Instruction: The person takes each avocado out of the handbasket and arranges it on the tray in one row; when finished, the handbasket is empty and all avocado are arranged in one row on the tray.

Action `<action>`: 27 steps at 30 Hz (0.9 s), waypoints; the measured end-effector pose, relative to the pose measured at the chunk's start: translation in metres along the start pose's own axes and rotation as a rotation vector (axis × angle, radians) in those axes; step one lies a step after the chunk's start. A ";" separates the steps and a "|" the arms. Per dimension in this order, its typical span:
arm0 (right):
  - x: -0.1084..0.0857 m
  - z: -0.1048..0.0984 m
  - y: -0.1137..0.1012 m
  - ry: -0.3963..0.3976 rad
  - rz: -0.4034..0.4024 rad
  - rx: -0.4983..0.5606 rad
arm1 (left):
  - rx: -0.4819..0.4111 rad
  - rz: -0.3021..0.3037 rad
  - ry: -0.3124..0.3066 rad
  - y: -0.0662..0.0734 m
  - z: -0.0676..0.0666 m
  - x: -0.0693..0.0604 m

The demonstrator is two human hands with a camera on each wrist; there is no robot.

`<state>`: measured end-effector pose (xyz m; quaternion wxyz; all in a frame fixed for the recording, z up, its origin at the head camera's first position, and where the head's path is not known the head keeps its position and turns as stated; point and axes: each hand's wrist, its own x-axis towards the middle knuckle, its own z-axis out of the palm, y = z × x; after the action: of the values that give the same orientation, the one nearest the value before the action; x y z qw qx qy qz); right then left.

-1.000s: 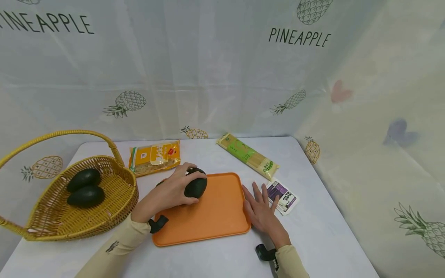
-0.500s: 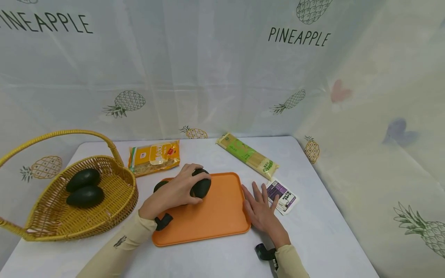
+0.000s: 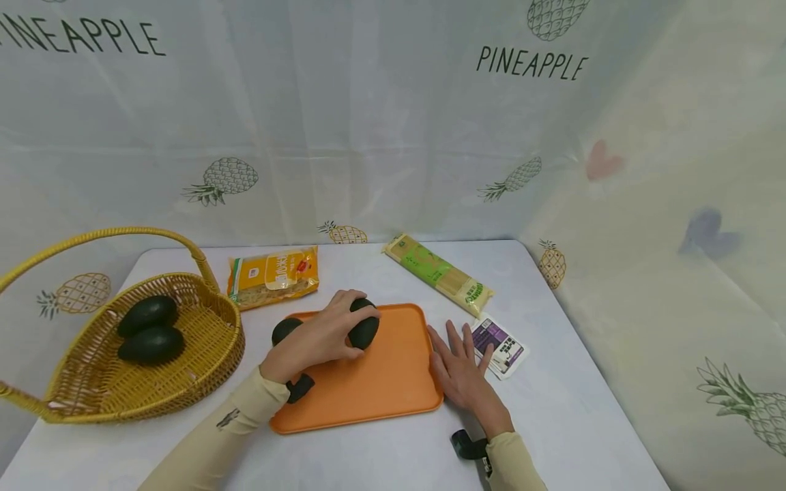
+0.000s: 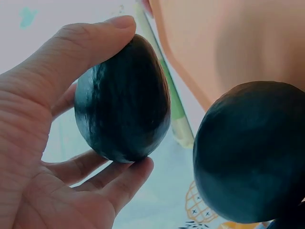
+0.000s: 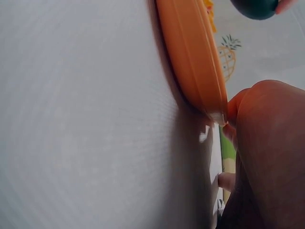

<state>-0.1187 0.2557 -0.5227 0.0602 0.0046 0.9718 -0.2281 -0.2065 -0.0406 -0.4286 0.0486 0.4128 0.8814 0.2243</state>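
Note:
Over the upper part of the orange tray [image 3: 381, 382], my left hand [image 3: 322, 335] grips a dark green avocado [image 3: 364, 324] between thumb and fingers. The left wrist view shows that avocado [image 4: 125, 102] held at its ends, with a second avocado [image 4: 252, 152] beside it. In the head view the second avocado [image 3: 285, 330] lies at the tray's upper left, partly behind my wrist. My right hand [image 3: 464, 375] has its fingers spread and touches the tray's right edge; in the right wrist view the hand [image 5: 271, 143] meets the tray rim [image 5: 200, 62].
A yellow wicker basket [image 3: 209, 372] with a tall handle stands at the left, holding two dark green avocados [image 3: 151, 345]. An orange food packet [image 3: 273, 278] and a green noodle packet [image 3: 437, 273] lie behind the tray. A purple and white packet [image 3: 499, 346] lies beside my right hand.
My left hand has moved a little to the right with the avocado, and more of the second avocado shows behind the wrist. The right hand has stayed in place.

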 end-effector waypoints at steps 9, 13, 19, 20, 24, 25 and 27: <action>0.000 -0.001 -0.001 0.004 -0.001 0.007 | 0.091 0.024 -0.019 -0.008 0.015 0.008; 0.000 0.001 0.000 0.003 -0.004 0.010 | 0.101 0.027 -0.031 -0.012 0.021 0.009; 0.001 0.002 0.002 0.008 -0.007 0.006 | 0.124 0.014 -0.047 -0.015 0.026 0.009; 0.001 0.002 0.002 0.009 -0.007 0.005 | 0.127 0.012 -0.050 -0.015 0.026 0.008; 0.001 0.003 0.003 0.013 -0.008 0.006 | 0.129 0.005 -0.064 -0.016 0.028 0.007; 0.001 0.003 0.003 0.013 -0.007 0.006 | 0.130 0.007 -0.063 -0.017 0.028 0.007; 0.001 0.002 0.003 0.014 -0.007 0.008 | 0.131 0.012 -0.061 -0.017 0.029 0.006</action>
<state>-0.1190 0.2573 -0.5263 0.0525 0.0028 0.9713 -0.2321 -0.2149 -0.0351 -0.4611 0.0469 0.4271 0.8898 0.1537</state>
